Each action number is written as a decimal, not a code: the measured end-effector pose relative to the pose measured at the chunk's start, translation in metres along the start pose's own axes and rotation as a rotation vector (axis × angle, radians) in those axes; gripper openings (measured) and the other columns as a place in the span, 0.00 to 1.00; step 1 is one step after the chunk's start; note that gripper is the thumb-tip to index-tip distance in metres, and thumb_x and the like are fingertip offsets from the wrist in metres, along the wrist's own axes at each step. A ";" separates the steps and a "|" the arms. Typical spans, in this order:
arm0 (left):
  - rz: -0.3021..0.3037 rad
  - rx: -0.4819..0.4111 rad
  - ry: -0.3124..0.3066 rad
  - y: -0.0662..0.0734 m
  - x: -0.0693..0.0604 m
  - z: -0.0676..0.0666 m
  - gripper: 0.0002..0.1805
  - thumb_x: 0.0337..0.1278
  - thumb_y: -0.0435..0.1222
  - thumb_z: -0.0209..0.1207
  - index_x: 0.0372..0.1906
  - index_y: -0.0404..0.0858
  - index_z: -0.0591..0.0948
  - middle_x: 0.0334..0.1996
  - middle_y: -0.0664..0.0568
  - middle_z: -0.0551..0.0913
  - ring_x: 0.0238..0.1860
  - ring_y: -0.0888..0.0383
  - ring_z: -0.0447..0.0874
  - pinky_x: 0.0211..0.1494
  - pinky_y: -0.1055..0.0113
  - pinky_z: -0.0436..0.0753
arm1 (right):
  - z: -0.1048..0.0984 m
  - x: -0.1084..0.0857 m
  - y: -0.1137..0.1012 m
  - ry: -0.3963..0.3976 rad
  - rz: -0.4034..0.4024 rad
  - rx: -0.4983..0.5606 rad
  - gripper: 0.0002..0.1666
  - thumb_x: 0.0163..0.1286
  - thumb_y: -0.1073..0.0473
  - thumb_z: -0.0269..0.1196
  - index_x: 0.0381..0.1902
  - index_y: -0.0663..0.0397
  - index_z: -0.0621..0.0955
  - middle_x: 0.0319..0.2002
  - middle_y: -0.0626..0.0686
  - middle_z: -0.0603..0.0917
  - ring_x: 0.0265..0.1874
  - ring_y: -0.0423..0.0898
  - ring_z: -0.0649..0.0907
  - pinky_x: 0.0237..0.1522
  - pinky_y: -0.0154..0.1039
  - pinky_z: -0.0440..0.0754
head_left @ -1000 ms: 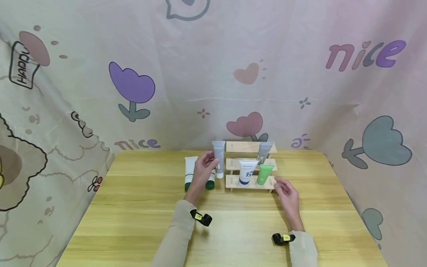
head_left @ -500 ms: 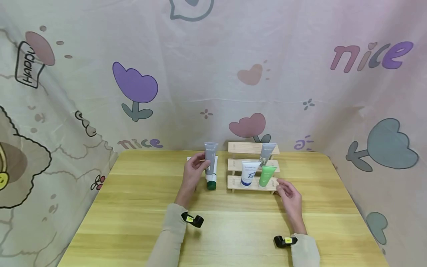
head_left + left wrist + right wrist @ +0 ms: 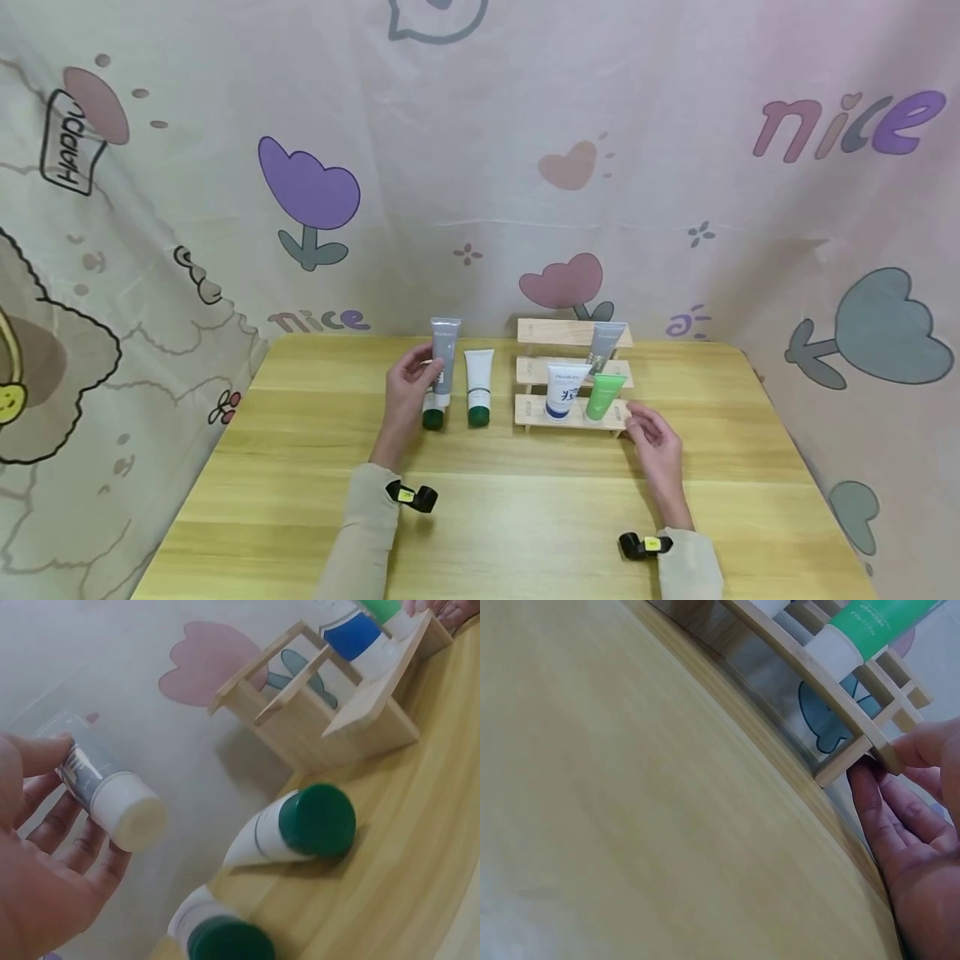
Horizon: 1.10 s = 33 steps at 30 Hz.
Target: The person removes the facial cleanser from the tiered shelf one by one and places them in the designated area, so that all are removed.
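My left hand [image 3: 405, 392] holds a grey squeeze tube [image 3: 446, 354] with a white cap, cap downward, raised above the table. Behind and below it is a white tube with a green cap [image 3: 432, 418], partly hidden. Another white green-capped tube [image 3: 478, 379] lies to its right. My right hand [image 3: 656, 437] pinches the right end of the lowest step of a three-step wooden rack [image 3: 531, 408]. That step bears a white tube with a blue band [image 3: 564, 389] and a small green tube [image 3: 604, 396]. A second grey tube [image 3: 606, 346] leans on the rack higher up.
The wooden table [image 3: 510, 517] reaches back to a printed cloth [image 3: 435, 167] hanging behind and at both sides. A small black camera [image 3: 414, 497] is strapped to the left wrist, another black camera [image 3: 643, 546] to the right.
My left hand has carried the grey tube leftward from beside the rack, past the right green-capped tube, to over the left one. My right hand stays at the rack's end.
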<state>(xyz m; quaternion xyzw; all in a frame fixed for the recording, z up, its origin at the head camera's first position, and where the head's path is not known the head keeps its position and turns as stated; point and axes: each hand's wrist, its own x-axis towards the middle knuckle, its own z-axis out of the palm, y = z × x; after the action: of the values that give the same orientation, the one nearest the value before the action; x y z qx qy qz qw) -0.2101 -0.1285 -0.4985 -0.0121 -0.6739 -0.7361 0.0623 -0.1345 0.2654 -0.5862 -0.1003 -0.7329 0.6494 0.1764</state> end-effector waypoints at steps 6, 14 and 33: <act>-0.022 0.007 0.064 0.000 0.001 -0.017 0.22 0.69 0.37 0.65 0.63 0.32 0.78 0.59 0.38 0.80 0.50 0.56 0.85 0.52 0.62 0.84 | -0.001 0.000 0.000 0.000 0.008 0.003 0.18 0.75 0.64 0.63 0.59 0.67 0.81 0.51 0.59 0.87 0.46 0.36 0.84 0.49 0.25 0.82; -0.079 0.043 0.172 -0.004 0.005 -0.040 0.24 0.67 0.36 0.67 0.63 0.29 0.79 0.59 0.37 0.80 0.42 0.65 0.86 0.44 0.69 0.85 | -0.001 0.000 -0.001 0.005 0.022 0.011 0.18 0.75 0.65 0.63 0.59 0.67 0.81 0.52 0.62 0.86 0.45 0.36 0.84 0.48 0.25 0.82; -0.073 0.123 0.278 -0.034 0.005 -0.065 0.21 0.66 0.30 0.66 0.60 0.24 0.79 0.56 0.31 0.82 0.44 0.65 0.84 0.47 0.78 0.80 | -0.001 0.001 0.001 0.009 0.021 0.008 0.16 0.75 0.66 0.62 0.58 0.64 0.82 0.50 0.58 0.87 0.45 0.36 0.84 0.49 0.27 0.82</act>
<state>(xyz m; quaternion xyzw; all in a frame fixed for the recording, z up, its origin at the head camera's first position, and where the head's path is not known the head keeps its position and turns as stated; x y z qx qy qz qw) -0.2149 -0.1904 -0.5379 0.1183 -0.7027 -0.6896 0.1291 -0.1350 0.2668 -0.5873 -0.1101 -0.7283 0.6539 0.1731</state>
